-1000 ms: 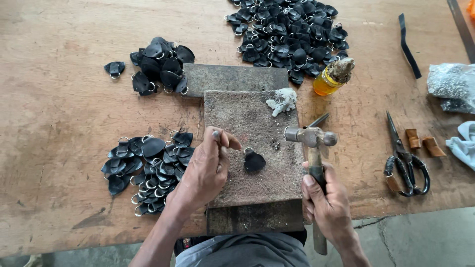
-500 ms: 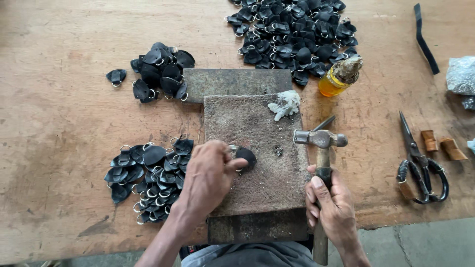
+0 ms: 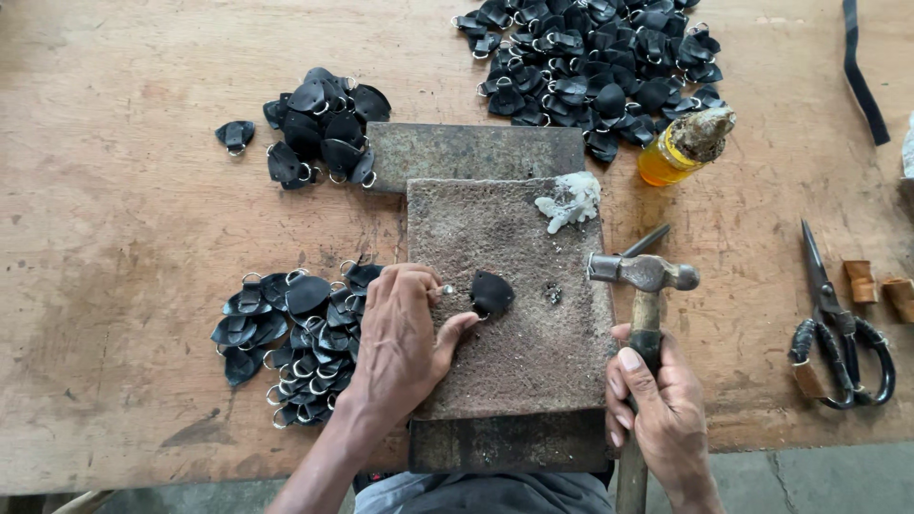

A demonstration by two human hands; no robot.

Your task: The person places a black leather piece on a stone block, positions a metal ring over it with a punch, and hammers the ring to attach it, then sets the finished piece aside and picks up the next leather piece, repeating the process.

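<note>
Here, a small black leather piece [image 3: 492,293] is pinned flat near the middle of a rough stone slab [image 3: 533,381] by the left hand [image 3: 405,338]; the thumb is pressed against its lower edge and a small metal ring or rivet [image 3: 446,288] is pinched at the fingertips just beside it. The left grip is thus narrow, closed lightly on the piece and its fitting. The right hand [image 3: 657,409] is wrapped firmly around the wooden handle of a hammer [image 3: 645,271], whose steel head is held over the slab's right edge, apart from the piece.

For the blow to be struck well, the piece should be kept flat and unmoving on the slab, and the fingers should be drawn back from the spot where the hammer face will land. A short, square tap is judged better than a heavy swing, since the fitting is small.

Heaps of like black pieces [image 3: 290,338] are spread on the wooden bench [image 3: 114,238], to the left and at the top. An orange bottle [image 3: 666,157] and scissors [image 3: 838,333] lie to the right.
</note>
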